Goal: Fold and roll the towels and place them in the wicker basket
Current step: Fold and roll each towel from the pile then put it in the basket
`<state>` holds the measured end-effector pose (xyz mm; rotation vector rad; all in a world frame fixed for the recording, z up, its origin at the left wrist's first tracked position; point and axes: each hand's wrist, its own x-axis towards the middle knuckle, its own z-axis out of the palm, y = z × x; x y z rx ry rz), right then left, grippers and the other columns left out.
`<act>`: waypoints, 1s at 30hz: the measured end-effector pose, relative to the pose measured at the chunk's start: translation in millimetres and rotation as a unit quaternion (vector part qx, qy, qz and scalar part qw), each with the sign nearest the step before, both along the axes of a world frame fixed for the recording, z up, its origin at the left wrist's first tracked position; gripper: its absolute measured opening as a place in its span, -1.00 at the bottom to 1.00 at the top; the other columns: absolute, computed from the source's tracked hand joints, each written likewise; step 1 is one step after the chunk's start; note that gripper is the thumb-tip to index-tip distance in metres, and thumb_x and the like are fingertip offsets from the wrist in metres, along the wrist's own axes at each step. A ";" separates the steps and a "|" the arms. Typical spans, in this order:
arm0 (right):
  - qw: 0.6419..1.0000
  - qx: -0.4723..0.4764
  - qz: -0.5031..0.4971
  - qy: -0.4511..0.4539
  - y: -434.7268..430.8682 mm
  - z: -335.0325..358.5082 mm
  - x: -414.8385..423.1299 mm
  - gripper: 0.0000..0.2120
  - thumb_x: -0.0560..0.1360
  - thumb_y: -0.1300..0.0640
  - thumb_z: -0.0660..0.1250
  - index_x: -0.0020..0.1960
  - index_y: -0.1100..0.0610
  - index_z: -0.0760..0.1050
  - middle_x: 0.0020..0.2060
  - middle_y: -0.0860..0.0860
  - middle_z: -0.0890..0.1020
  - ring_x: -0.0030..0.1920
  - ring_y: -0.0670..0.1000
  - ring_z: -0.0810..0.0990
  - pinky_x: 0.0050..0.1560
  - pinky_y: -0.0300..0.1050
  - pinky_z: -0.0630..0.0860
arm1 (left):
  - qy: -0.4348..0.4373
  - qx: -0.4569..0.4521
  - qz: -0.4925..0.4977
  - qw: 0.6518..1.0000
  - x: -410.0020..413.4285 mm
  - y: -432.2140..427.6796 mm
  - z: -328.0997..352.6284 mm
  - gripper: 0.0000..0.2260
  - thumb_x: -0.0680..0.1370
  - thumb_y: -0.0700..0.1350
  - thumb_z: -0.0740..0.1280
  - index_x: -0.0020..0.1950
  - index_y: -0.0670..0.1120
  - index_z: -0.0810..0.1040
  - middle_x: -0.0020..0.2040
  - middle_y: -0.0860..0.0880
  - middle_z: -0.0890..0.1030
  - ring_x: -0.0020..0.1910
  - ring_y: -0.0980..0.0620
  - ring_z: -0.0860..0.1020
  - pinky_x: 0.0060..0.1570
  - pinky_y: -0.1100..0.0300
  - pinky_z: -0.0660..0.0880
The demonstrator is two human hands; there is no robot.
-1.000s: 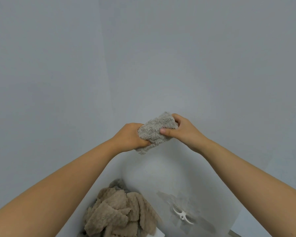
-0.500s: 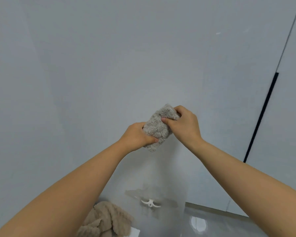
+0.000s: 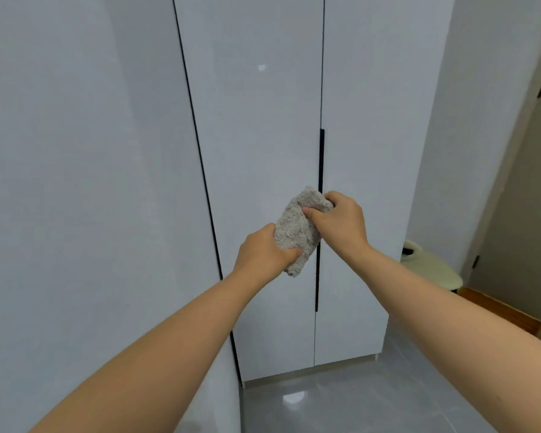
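Gripping the grey towel [image 3: 297, 232] in mid-air, both hands held it as a compact roll, tilted with its upper end to the right. The left hand [image 3: 263, 254] was curled round the lower end, thumb across the front. The right hand [image 3: 338, 223] pinched the upper end, thumb pressed into the pile and fingers wrapped behind.

A second before, the roll lay closer to level and a heap of beige towels showed at the bottom of the view. That heap was now out of frame. The view had swung right onto white cabinet doors [image 3: 263, 120] and a glossy grey floor [image 3: 325, 401], with a cream rounded object [image 3: 428, 270] and a wooden edge [image 3: 500, 310] at far right.

Judgement: rolling looked finished or nearly so, and the person was probably turning to carry the towel to the basket. No wicker basket was visible, so placement was not yet done. A loose corner seemed to hang below the left hand, though the soft focus made that uncertain. It could unroll if the grip eased.
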<state>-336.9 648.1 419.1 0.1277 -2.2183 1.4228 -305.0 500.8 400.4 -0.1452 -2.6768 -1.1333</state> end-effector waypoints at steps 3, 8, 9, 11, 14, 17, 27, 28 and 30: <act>0.999 0.006 -0.034 -0.004 46.2 -10.1 -57.1 -0.80 0.42 0.02 0.44 -0.13 0.13 0.52 -0.27 -0.05 0.59 -0.21 -0.03 0.59 -0.22 -0.07 0.55 | -0.014 0.000 -0.008 1.000 -68.7 44.9 -7.4 -0.71 0.40 0.07 0.44 0.01 -0.02 0.48 -0.09 0.03 0.57 -0.11 -0.01 0.57 -0.16 0.13 0.52; 0.997 0.005 -0.069 -0.044 131.0 -25.7 -166.7 -0.73 0.40 -0.03 0.44 -0.19 0.13 0.44 -0.31 -0.05 0.54 -0.30 -0.04 0.52 -0.30 -0.08 0.48 | -0.054 0.076 -0.026 0.995 -188.7 123.6 -21.3 -0.75 0.39 -0.02 0.48 -0.05 -0.05 0.48 -0.15 0.05 0.54 -0.23 0.10 0.52 -0.34 0.25 0.41; 0.996 0.003 -0.075 -0.057 146.2 -28.8 -183.8 -0.71 0.41 -0.05 0.44 -0.22 0.12 0.41 -0.34 -0.05 0.51 -0.33 -0.05 0.49 -0.33 -0.10 0.45 | -0.061 0.090 -0.029 0.994 -207.4 133.7 -21.1 -0.75 0.39 -0.03 0.49 -0.05 -0.06 0.48 -0.17 0.06 0.53 -0.26 0.13 0.50 -0.37 0.28 0.37; 0.992 -0.013 -0.087 -0.086 181.5 -34.5 -218.5 -0.65 0.41 -0.06 0.44 -0.29 0.11 0.34 -0.39 -0.05 0.46 -0.38 -0.04 0.43 -0.38 -0.14 0.38 | -0.077 0.131 -0.043 0.987 -248.8 158.2 -19.9 -0.73 0.39 -0.06 0.51 -0.04 -0.10 0.50 -0.16 0.04 0.55 -0.24 0.12 0.51 -0.34 0.29 0.42; 0.984 -0.065 -0.097 -0.132 227.5 -43.8 -255.6 -0.63 0.41 -0.05 0.45 -0.29 0.15 0.34 -0.41 -0.01 0.43 -0.41 -0.03 0.41 -0.43 -0.18 0.33 | -0.119 0.203 -0.072 0.969 -295.3 194.1 -22.9 -0.74 0.37 -0.12 0.54 -0.06 -0.10 0.51 -0.10 -0.03 0.60 -0.15 0.03 0.59 -0.13 0.17 0.57; 0.974 -0.118 -0.116 -0.153 272.3 -52.8 -276.0 -0.58 0.38 -0.05 0.48 -0.14 0.32 0.48 -0.30 0.13 0.58 -0.30 0.08 0.57 -0.27 0.00 0.54 | -0.170 0.245 -0.114 0.948 -324.9 241.1 -31.4 -0.72 0.40 -0.21 0.51 0.03 -0.16 0.50 -0.03 -0.11 0.60 -0.11 -0.03 0.62 -0.05 0.06 0.62; 0.866 -0.472 -0.086 -0.141 431.0 -71.8 -288.2 -0.83 0.50 0.18 0.39 0.04 0.23 0.52 -0.01 0.12 0.64 0.01 0.05 0.61 0.08 -0.08 0.56 | -0.256 0.246 -0.243 0.903 -398.9 420.9 -56.0 -0.75 0.43 -0.26 0.48 0.07 -0.20 0.54 -0.04 -0.09 0.62 -0.15 0.02 0.62 -0.22 0.24 0.62; 0.835 -0.530 -0.066 -0.128 445.7 -74.9 -290.5 -0.86 0.50 0.24 0.38 0.04 0.25 0.52 -0.02 0.13 0.63 0.03 0.07 0.61 0.14 -0.06 0.54 | -0.267 0.246 -0.249 0.898 -407.9 437.9 -60.5 -0.75 0.42 -0.26 0.49 0.06 -0.19 0.55 -0.03 -0.10 0.63 -0.13 0.01 0.63 -0.15 0.19 0.62; 0.806 -0.577 -0.068 -0.113 479.9 -83.6 -300.2 -0.89 0.49 0.32 0.35 0.02 0.27 0.52 -0.01 0.16 0.61 0.08 0.10 0.58 0.24 -0.02 0.49 | -0.284 0.236 -0.264 0.891 -428.4 477.6 -69.5 -0.75 0.41 -0.24 0.50 0.05 -0.17 0.56 -0.01 -0.11 0.63 -0.08 -0.04 0.63 0.01 0.07 0.60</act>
